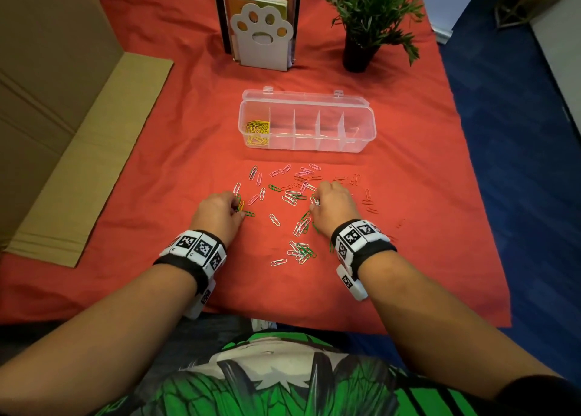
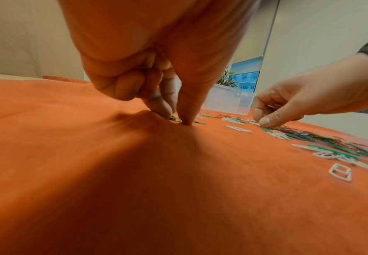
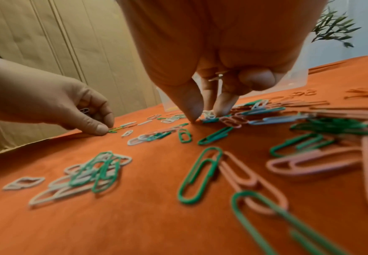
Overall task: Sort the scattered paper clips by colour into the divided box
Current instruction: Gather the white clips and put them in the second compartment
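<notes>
Now my left hand (image 1: 220,211) pinches down on a small green wire paper clip (image 1: 248,213) at its fingertips, its long axis running rightward. My right hand (image 1: 334,202) pinches white wire clips (image 3: 209,114) mid-scatter, nearer the clear plastic divided box (image 1: 306,120) straight ahead.

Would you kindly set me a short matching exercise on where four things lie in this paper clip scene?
Things:
1. yellow clips
2. potted plant
3. left hand
4. cardboard

Places:
A. far right on the red cloth, behind the divided box
B. leftmost compartment of the box
C. off the cloth's left edge
D. fingertips down at a green clip

Pairs: 1-B, 2-A, 3-D, 4-C
</notes>
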Action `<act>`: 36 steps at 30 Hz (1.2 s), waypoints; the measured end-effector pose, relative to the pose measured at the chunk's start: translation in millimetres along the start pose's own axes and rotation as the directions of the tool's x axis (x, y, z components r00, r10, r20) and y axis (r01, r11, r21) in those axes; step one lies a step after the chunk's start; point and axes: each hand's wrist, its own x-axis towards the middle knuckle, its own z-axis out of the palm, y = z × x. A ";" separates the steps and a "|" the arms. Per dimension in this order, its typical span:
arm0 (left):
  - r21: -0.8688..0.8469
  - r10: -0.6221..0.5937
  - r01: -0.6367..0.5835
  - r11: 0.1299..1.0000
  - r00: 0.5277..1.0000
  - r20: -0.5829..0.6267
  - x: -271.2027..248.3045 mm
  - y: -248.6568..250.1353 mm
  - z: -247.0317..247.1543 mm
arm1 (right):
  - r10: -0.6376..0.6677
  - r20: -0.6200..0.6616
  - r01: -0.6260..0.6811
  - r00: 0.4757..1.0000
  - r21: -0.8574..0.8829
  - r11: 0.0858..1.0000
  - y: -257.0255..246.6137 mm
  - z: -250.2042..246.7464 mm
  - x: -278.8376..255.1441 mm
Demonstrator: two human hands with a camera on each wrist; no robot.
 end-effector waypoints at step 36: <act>-0.121 -0.100 0.104 0.987 0.994 0.041 11.3 -4.9 -16.1 | 0.219 0.032 -0.221 0.975 0.215 0.951 23.5 -23.0 8.1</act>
